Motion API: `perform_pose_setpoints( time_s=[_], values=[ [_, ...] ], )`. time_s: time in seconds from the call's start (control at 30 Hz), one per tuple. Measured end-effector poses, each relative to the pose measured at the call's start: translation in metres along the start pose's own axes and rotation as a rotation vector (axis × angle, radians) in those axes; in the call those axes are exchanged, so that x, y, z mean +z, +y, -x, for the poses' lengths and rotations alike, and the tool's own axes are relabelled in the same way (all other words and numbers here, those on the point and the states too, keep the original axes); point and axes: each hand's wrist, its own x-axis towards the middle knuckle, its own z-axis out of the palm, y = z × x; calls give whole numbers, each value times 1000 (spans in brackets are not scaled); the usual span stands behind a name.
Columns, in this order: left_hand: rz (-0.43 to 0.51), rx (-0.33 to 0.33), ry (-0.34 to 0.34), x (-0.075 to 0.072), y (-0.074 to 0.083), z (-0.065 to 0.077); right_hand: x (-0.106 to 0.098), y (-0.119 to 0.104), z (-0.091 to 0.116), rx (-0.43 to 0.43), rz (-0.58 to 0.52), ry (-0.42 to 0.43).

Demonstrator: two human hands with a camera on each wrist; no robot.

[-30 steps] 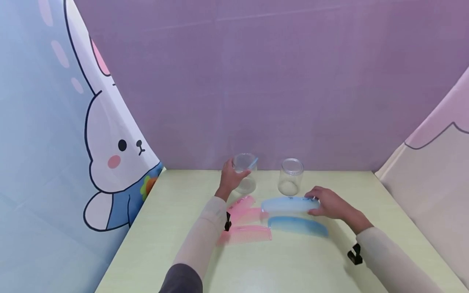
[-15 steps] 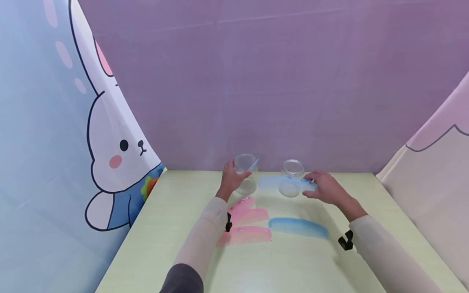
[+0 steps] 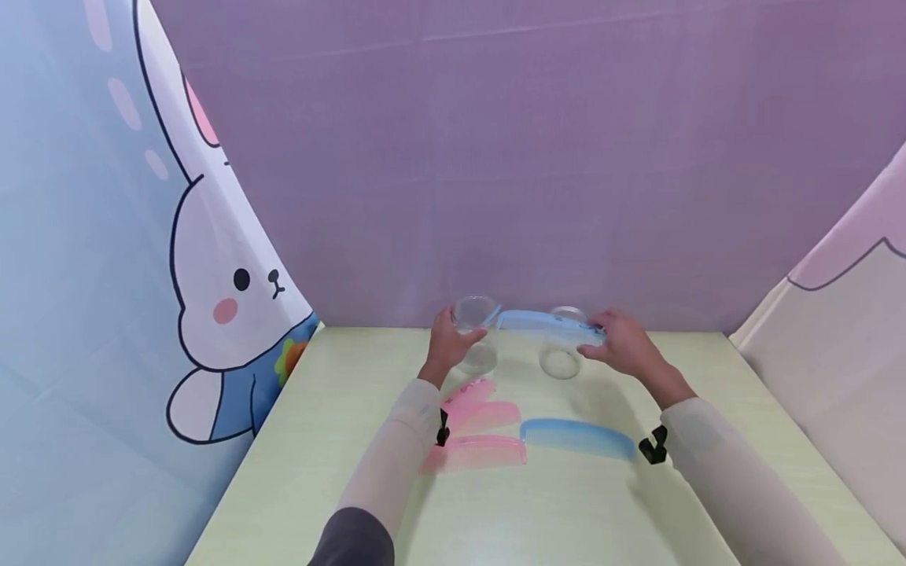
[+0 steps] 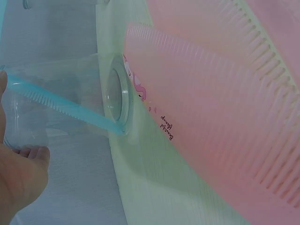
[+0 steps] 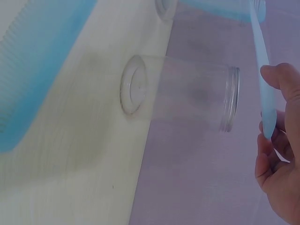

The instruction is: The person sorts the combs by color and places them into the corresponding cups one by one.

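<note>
My left hand (image 3: 451,344) holds a clear plastic jar (image 3: 476,358) by its side at the back of the table. A light blue comb (image 4: 65,103) leans slantwise inside that jar. With thumb and fingers my right hand (image 3: 621,339) pinches one end of another light blue comb (image 3: 538,321), raised in the air. In the right wrist view this held comb (image 5: 265,89) appears edge-on, beside the mouth of a second clear jar (image 5: 187,93). That second jar (image 3: 561,363) stands upright behind my right hand's comb, with no comb visible in it.
A darker blue comb (image 3: 576,437) lies on the table (image 3: 552,511) in front of the jars. Several pink combs (image 3: 481,453) lie to its left, partly under my left forearm. A purple curtain (image 3: 495,157) hangs behind the table's back edge.
My right hand has lifted the light blue comb off the table and carried it up and back to the second jar's rim. The left hand stays on its jar.
</note>
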Motion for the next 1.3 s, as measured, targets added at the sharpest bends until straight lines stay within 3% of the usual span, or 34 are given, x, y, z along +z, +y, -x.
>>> perform_pose_setpoints(
  time_s=[0.3,0.93,1.3],
  values=[
    [11,-19,-15,1,3,-2,2,-5,-13,50,-24,4],
    [42,-3,-5,2,-1,0,1,-37,-42,124,-139,20],
    [32,-11,-14,2,-2,0,7,-61,-66,125,-243,113]
  ],
)
